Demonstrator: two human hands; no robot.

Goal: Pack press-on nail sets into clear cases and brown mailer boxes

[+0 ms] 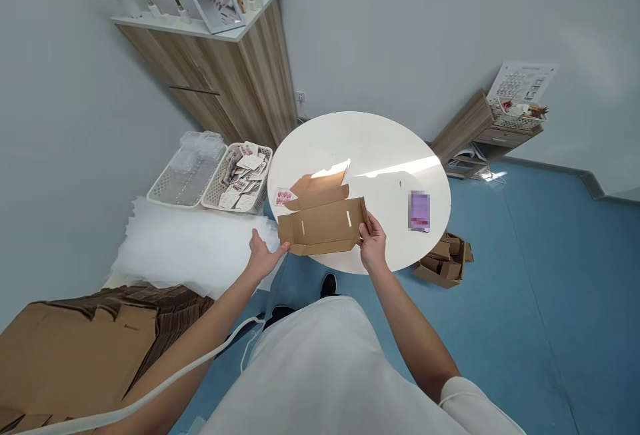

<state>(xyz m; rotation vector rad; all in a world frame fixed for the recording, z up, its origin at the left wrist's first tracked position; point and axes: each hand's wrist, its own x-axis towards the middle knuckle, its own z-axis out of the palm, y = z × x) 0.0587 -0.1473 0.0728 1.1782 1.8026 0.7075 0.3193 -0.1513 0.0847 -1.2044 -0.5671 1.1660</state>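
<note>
A partly folded cardboard box (325, 222) is held over the near side of the round white table (380, 148), with its flaps standing out on the far side. My right hand (373, 242) grips the right end of it, fingers around the raised side panel. At the lower left corner, the thumb of my left hand (265, 258) touches the cardboard while the other fingers point away, spread apart. Left of the box lies a small clear pack with pink pieces (283, 196). A blurred purple item (419, 211) is on the table's right side.
Left of the table are a white basket of printed cards (213, 196), another basket with clear plastic cases (173, 185), white foam sheets (170, 238) and stacked flat cardboard (75, 348). A carton of folded boxes (443, 268) stands on the floor at right. A wooden cabinet (260, 68) stands behind.
</note>
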